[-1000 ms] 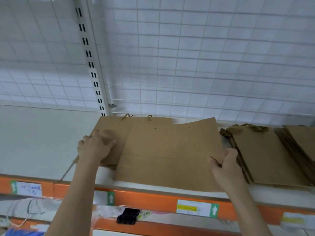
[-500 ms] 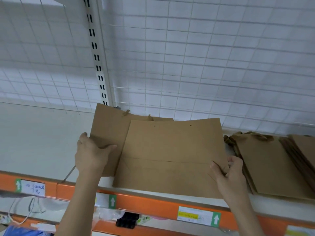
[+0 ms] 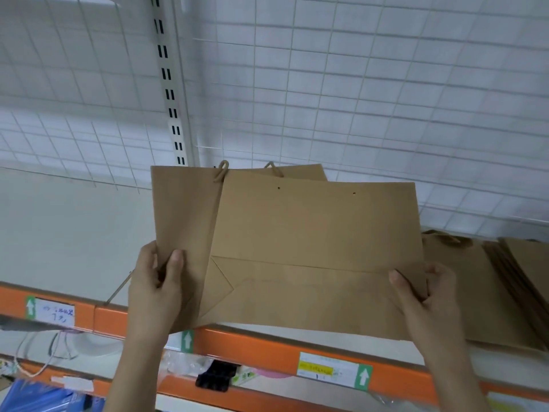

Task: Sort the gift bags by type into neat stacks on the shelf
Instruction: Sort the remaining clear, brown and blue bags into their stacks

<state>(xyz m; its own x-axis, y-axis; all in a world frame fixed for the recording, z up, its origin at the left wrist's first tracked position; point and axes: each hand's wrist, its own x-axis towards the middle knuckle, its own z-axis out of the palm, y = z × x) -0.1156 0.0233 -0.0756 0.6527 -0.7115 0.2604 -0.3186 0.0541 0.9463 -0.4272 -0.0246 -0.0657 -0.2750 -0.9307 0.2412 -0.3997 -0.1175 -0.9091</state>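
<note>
So the wire grid wall [image 3: 371, 93] fills most of what I'm looking at, with the white shelf [image 3: 65, 233] and its orange front rail [image 3: 255, 349] running under it. Off to my right two stacks of brown bags [image 3: 487, 292] already lie flat on the shelf, one partly over the other. In front of me I've got two flat paper gift bags lifted up, lower edges about level with the rail: the wide bag [image 3: 315, 251] in front, and a second bag [image 3: 181, 215] behind it sticking out to the left, rope handles [image 3: 221, 171] poking over the top. My left hand [image 3: 157, 286] pinches the left edge of that back bag, thumb on the front and fingers curled behind. My right hand [image 3: 427, 292] pinches the wide bag's lower right corner the same way. These things look light as anything and fairly stiff when folded flat, but I'd guess they flop and bow if you only hold one corner, so grabbing both side edges low down seems the way to go. Paper's a bit slick too, so the two could slide apart, and the fold creases probably crumple if I squeeze hard.
</note>
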